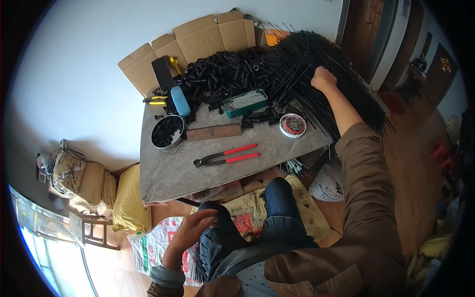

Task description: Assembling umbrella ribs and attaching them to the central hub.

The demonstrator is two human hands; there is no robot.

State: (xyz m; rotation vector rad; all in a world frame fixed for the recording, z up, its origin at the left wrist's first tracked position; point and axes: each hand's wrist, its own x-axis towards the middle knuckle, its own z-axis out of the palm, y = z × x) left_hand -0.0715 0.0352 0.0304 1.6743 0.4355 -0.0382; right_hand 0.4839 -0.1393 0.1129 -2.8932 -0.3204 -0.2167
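Observation:
My right hand (324, 79) is stretched far out over a big heap of thin black rods (341, 91) at the table's back right. Its fingers are closed; what is in them cannot be made out against the dark heap. Low on the left, my left hand (192, 231) hovers by my left knee, fingers extended and loosely bent, with nothing visible in it. Red-handled end-cutting pincers (226, 155) lie on the table's front part. Behind them are a rusty flat metal bar (213, 132), a bowl of black parts (167, 132) and a white dish of small metal pieces (293, 125).
Small black tubular parts (222, 72) are piled before a cardboard screen (198, 39). A green tin of thin rods (246, 103), a blue case (180, 101), a phone (162, 73) and yellow-handled pliers (157, 100) share the grey table (168, 173). A white bag (329, 180) stands below right.

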